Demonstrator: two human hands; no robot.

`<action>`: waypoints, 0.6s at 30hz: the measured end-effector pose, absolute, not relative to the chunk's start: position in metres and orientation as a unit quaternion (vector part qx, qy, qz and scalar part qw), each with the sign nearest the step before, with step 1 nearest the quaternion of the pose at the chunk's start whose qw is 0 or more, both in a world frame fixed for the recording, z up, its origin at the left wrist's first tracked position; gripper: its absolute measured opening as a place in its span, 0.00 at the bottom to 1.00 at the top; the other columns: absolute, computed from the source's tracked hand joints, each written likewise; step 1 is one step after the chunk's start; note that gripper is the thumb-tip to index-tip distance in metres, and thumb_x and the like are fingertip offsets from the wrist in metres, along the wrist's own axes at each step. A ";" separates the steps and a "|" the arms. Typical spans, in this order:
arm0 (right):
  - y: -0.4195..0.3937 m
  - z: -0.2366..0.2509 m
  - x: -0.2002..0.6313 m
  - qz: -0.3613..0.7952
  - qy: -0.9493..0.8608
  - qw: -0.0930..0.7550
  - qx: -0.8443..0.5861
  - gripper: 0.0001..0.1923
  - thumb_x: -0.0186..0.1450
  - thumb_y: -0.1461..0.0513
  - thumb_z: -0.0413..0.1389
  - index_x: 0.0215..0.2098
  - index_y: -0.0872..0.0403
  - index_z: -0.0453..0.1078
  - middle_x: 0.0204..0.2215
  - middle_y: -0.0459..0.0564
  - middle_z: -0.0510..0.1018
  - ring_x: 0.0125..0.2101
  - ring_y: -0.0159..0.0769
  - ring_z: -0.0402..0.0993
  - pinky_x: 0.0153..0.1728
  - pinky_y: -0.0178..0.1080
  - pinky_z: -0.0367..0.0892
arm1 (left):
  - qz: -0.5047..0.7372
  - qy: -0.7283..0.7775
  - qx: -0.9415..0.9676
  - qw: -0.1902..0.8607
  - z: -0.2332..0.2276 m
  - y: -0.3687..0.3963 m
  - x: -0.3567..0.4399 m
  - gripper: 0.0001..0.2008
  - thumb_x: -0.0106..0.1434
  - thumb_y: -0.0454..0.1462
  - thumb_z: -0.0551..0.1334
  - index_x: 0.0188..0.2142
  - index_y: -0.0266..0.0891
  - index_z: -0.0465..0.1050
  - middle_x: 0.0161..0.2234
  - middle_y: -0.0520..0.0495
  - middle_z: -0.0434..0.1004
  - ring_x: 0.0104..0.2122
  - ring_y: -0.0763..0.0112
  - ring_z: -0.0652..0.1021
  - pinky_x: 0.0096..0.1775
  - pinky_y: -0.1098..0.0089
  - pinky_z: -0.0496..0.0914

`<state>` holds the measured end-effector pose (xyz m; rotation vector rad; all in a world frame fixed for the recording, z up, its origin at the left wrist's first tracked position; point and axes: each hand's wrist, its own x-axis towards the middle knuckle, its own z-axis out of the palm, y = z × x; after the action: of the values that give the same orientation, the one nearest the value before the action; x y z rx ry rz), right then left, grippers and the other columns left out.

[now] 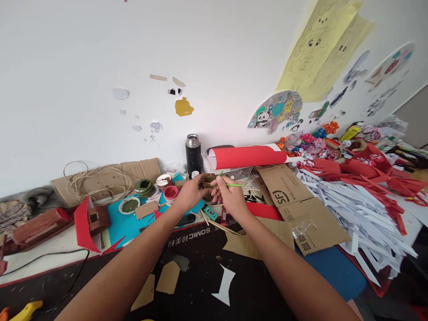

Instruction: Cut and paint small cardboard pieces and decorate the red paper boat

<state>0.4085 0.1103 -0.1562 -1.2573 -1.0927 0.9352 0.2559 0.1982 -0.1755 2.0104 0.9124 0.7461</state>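
My left hand [193,192] is closed at the side of a small brown round container [207,180], partly hidden by the fingers. My right hand [231,196] pinches a thin green stick [235,185], its far end hidden among the fingers close to the container. A second green tip [221,173] shows above that hand. Left of my left hand are an open jar of red paint [170,193], a jar with a white rim [163,180] and a dark green paint jar [144,187]. Below the hands lies a small teal box [211,212].
A black thermos [193,156] stands by the wall, beside a red corrugated roll [247,157]. Cardboard [312,227] and heaped white paper strips [354,218] lie to the right. Nearer, a white paper cutout [226,285] rests on the black mat [197,276]. A red-brown model [43,227] is left.
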 end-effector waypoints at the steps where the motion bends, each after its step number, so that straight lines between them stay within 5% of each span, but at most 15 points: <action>1: 0.111 -0.157 0.409 0.408 -0.456 0.582 -0.536 0.29 0.69 0.37 0.55 0.36 0.53 0.74 0.20 0.43 0.75 0.16 0.31 0.73 0.15 0.30 0.63 | 0.297 0.361 0.791 0.395 -0.176 0.198 0.257 0.24 0.61 0.34 0.67 0.58 0.41 0.76 0.51 0.43 0.86 0.50 0.55 0.85 0.54 0.59 0.77; 10: 0.102 -0.151 0.422 0.423 -0.464 0.576 -0.523 0.24 0.67 0.41 0.60 0.41 0.52 0.75 0.23 0.42 0.76 0.17 0.30 0.74 0.15 0.29 0.62 | 0.324 0.400 0.774 0.369 -0.184 0.196 0.256 0.33 0.59 0.40 0.73 0.63 0.40 0.71 0.58 0.38 0.82 0.57 0.48 0.81 0.61 0.50 0.73; 18: 0.100 -0.148 0.429 0.407 -0.462 0.595 -0.517 0.30 0.67 0.35 0.57 0.38 0.53 0.76 0.28 0.45 0.76 0.19 0.31 0.76 0.15 0.30 0.63 | 0.313 0.383 0.773 0.398 -0.191 0.195 0.249 0.33 0.60 0.41 0.72 0.64 0.41 0.71 0.58 0.41 0.83 0.57 0.51 0.82 0.61 0.54 0.74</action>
<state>0.4292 0.0996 -0.1476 -1.2010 -1.0724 0.9445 0.2493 0.1952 -0.1909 1.9574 0.9699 0.7928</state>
